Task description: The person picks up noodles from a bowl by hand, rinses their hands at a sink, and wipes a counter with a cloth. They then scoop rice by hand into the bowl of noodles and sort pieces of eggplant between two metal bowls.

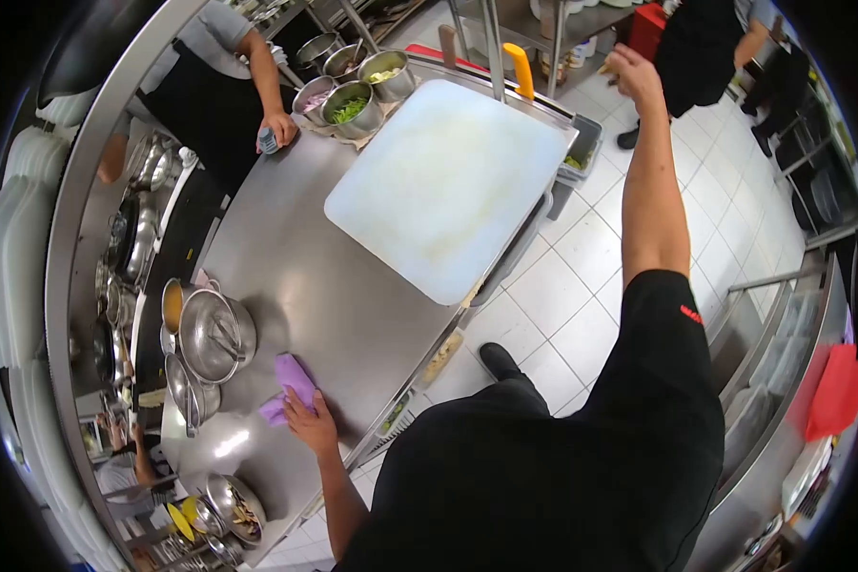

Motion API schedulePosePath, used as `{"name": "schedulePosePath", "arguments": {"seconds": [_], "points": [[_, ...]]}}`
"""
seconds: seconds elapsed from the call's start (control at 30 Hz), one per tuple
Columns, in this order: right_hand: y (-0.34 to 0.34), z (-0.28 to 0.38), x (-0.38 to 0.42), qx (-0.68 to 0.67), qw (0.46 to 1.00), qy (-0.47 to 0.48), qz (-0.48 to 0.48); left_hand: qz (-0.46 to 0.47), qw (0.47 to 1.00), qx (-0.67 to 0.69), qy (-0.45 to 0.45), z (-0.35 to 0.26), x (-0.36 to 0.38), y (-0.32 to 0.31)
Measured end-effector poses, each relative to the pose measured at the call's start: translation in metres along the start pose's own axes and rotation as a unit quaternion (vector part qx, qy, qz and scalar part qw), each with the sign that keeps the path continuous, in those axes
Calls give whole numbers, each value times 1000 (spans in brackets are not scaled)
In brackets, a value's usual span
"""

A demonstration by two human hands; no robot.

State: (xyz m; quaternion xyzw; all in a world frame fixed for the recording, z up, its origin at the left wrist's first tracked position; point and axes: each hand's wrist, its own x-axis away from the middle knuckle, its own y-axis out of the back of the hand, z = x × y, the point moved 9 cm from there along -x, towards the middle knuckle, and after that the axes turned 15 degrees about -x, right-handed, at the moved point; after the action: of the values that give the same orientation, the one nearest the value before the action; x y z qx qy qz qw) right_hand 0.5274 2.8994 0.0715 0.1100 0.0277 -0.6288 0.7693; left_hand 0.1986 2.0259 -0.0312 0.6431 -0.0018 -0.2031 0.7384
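Observation:
My left hand (312,419) lies on a purple cloth (294,380) on the steel table (324,286), its fingers spread over the cloth's lower part. Stretched out to the upper right, my right hand (634,78) is raised over the tiled floor with its fingers curled; whether it holds anything is too small to tell. Between the two hands, a white cutting board (448,181) lies on the table. A yellow-orange handle (519,69) and a brown handle (447,43) stand at the board's far edge.
Metal pots with chopped vegetables (351,110) stand behind the board. Steel bowls (217,334) are on the left. Across the table, a person's hand (276,130) holds a small object. Another person in black (701,57) stands at the upper right. A steel post (493,48) rises near the board.

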Motion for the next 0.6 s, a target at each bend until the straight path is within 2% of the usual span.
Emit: {"name": "schedulePosePath", "arguments": {"seconds": [0.07,0.17,0.2,0.23,0.27,0.3,0.33,0.37,0.4,0.47,0.53,0.6], "points": [[-3,-11,-18,140,990,24,-19,-6,1000,2,2,0,0,0],[9,3,-29,277,943,184,1,-29,998,44,-30,-4,1,-12],[-5,6,-27,248,926,276,76,-22,999,35,-9,-4,4,-22],[-28,14,6,88,964,214,133,43,993,107,18,-11,0,-11],[-51,26,42,-76,972,142,170,11,994,110,16,-3,0,-24],[-76,41,80,-79,977,87,180,18,987,155,-37,-12,-3,-4],[-111,44,102,-62,974,94,195,15,974,224,-16,-11,-4,9],[-150,59,148,-63,969,42,234,58,926,364,80,-3,-10,11],[-175,34,163,-17,948,61,311,49,910,400,98,0,-4,1],[-249,51,244,-48,891,66,446,81,879,460,90,-2,4,11],[-309,74,338,-10,849,1,529,56,897,428,97,2,24,54],[-361,105,441,1,784,88,615,27,894,434,110,29,39,70]]}}
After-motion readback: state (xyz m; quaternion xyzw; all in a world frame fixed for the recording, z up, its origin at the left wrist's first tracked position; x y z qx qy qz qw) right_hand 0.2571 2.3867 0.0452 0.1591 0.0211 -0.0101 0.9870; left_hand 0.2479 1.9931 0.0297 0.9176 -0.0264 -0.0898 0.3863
